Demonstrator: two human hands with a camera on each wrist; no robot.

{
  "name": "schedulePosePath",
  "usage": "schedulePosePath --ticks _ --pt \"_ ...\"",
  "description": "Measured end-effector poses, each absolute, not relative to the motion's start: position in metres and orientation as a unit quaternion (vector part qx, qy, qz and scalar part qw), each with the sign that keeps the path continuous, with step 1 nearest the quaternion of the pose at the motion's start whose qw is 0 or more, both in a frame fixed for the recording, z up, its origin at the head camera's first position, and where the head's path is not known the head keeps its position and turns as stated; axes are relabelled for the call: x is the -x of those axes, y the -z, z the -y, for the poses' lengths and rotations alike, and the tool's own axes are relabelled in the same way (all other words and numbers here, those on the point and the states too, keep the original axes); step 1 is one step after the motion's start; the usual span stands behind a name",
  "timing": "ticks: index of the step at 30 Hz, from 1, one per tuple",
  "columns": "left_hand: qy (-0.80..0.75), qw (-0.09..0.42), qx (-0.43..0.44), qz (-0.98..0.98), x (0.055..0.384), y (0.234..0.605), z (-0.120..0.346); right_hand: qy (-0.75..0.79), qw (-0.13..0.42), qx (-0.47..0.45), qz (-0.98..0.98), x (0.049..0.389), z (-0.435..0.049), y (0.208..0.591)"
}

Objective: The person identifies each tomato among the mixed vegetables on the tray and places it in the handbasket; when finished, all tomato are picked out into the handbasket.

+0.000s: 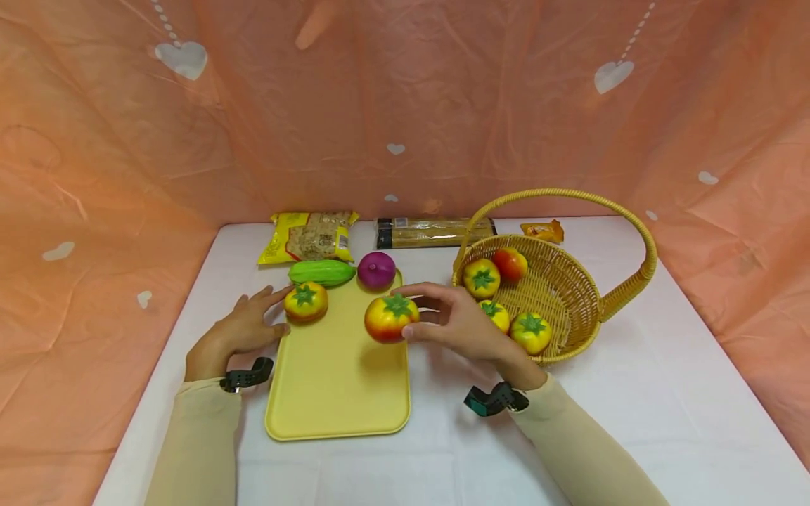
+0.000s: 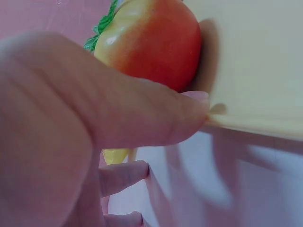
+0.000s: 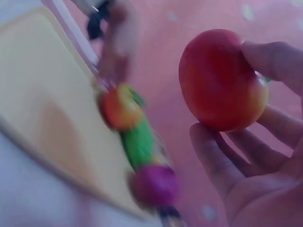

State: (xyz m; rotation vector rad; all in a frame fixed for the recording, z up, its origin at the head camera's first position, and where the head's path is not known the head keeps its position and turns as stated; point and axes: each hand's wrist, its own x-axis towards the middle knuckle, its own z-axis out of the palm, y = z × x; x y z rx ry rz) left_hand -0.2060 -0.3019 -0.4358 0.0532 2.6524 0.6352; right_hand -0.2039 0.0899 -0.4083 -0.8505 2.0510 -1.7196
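Observation:
My right hand (image 1: 452,320) pinches a red-and-yellow tomato (image 1: 387,319) with a green leafy top, held above the right side of the yellow tray (image 1: 342,379). In the right wrist view, thumb and fingers grip this tomato (image 3: 220,80) from both sides. My left hand (image 1: 249,325) lies at the tray's left edge, beside another tomato (image 1: 306,302) at the tray's upper left corner. Its thumb (image 2: 156,113) touches the tray rim in the left wrist view, and its fingers are extended. Behind that tomato are a green ridged vegetable (image 1: 323,273) and a purple onion (image 1: 376,271).
To the right stands a wicker basket (image 1: 572,295) with a tall handle and several tomatoes inside. Along the back lie a yellow food packet (image 1: 310,237), a pack of dry noodles (image 1: 436,232) and a small orange packet (image 1: 543,231). A peach-coloured curtain (image 1: 405,105) hangs behind the white table.

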Motion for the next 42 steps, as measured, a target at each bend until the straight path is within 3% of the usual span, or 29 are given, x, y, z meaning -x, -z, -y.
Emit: schedulePosePath --ticks 8,14,26,37,42 --pt "-0.229 0.198 -0.026 -0.953 0.206 0.436 0.302 0.635 0.057 0.164 -0.753 0.217 -0.151 0.402" --pt "-0.227 0.194 -0.034 -0.954 0.206 0.434 0.302 0.557 0.028 0.096 -0.824 0.22 -0.175 0.405" --pt "-0.231 0.194 -0.03 -0.953 0.204 0.433 0.301 0.414 0.036 0.148 -0.897 0.223 -0.192 0.402" --pt "-0.23 0.194 -0.026 -0.953 0.205 0.436 0.302 0.32 -0.033 0.14 -0.936 0.229 -0.182 0.404" --pt "-0.228 0.197 -0.023 -0.953 0.205 0.436 0.302 0.374 -0.04 0.141 -0.916 0.227 -0.18 0.399"
